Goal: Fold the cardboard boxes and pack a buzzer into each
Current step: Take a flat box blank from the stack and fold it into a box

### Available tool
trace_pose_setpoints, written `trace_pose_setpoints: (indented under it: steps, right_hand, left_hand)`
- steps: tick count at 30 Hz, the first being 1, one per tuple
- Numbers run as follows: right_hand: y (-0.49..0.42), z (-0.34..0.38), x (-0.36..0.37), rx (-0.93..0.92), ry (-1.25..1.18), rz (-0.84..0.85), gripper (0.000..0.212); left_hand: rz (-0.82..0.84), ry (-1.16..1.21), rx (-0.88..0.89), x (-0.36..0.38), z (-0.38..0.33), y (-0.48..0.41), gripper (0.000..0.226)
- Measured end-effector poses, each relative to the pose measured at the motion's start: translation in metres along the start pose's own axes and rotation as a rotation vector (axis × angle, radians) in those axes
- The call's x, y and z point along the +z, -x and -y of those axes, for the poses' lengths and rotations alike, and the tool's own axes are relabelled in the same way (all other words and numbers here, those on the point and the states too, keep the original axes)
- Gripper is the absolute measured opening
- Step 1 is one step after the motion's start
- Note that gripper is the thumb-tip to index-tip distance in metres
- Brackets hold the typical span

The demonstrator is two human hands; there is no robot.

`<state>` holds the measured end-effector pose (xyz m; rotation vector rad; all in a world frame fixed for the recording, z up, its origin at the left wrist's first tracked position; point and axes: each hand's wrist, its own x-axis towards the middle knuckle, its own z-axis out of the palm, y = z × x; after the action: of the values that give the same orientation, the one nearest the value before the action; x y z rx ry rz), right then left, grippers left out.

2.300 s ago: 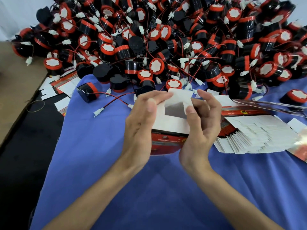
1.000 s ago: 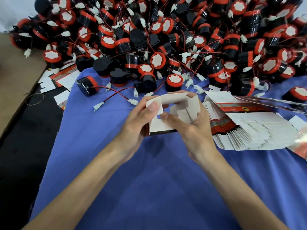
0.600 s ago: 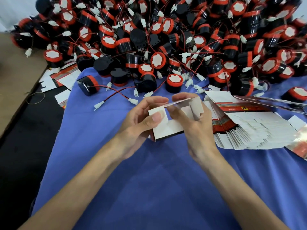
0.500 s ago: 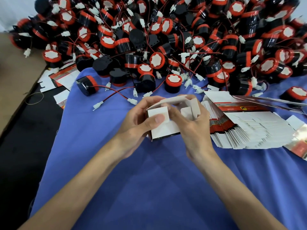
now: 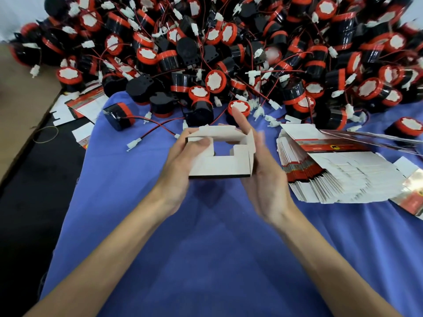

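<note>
Over the desk (image 5: 206,248) the left hand (image 5: 180,165) clamps the half-folded box (image 5: 219,167), fingers (image 5: 183,139) curled round its left end. Right of the box the blurred right hand (image 5: 265,177) seems flat, fingers straight. Its open flaps probably want tucking next; buzzers (image 5: 229,53) lie heaped beyond the box.

buzzers (image 5: 215,81), flat boxes (image 5: 343,179) on blue cloth (image 5: 206,259)

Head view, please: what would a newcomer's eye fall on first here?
A heap of black-and-red buzzers fills the far side of the blue cloth. At centre, the left hand holds a half-folded white box, the right hand open beside it. A stack of flat cartons lies to the right.
</note>
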<state>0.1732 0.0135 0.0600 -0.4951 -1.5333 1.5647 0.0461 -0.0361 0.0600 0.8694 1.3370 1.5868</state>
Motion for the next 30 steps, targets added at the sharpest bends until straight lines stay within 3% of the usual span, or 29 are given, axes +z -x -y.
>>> trace_pose_setpoints:
  steps: [2,9,12,14,16,18,20,23,27,30]
  right_hand:
    - [-0.004,-0.003,-0.004,0.113,-0.086,0.027,0.036]
    - [-0.009,-0.004,-0.017,0.235,-0.206,0.129,0.043]
    - [-0.015,0.001,-0.032,0.328,-0.128,0.281,0.054]
    - [-0.016,0.005,-0.035,0.282,-0.065,0.3,0.052]
    - [-0.017,0.004,-0.033,0.191,-0.092,0.192,0.044]
    - [-0.018,-0.002,-0.027,0.091,-0.143,-0.044,0.041]
    - [-0.015,-0.007,-0.017,0.006,-0.127,-0.236,0.04]
    - [-0.006,-0.017,0.0,-0.093,0.064,-0.219,0.034]
    - [-0.004,-0.014,-0.003,-0.07,0.051,-0.032,0.03]
    - [-0.009,-0.002,-0.01,0.031,-0.09,-0.009,0.065]
  left_hand:
    - [0.016,-0.005,0.008,0.002,0.0,0.001,0.024]
    - [0.158,-0.064,0.062,-0.001,-0.004,-0.006,0.024]
    - [0.314,-0.149,0.021,-0.01,-0.015,-0.015,0.026]
    - [0.363,-0.2,-0.018,-0.008,-0.021,-0.02,0.028]
    - [0.202,-0.295,0.018,0.001,-0.019,-0.026,0.032]
    - [-0.138,-0.411,0.105,0.015,-0.01,-0.026,0.04]
    - [-0.293,-0.218,0.061,0.032,0.0,-0.017,0.042]
    - [-0.226,0.153,-0.026,0.049,0.01,-0.01,0.042]
    - [-0.188,0.067,0.134,0.041,0.005,-0.016,0.048]
    - [-0.134,-0.132,0.268,0.036,-0.004,-0.018,0.053]
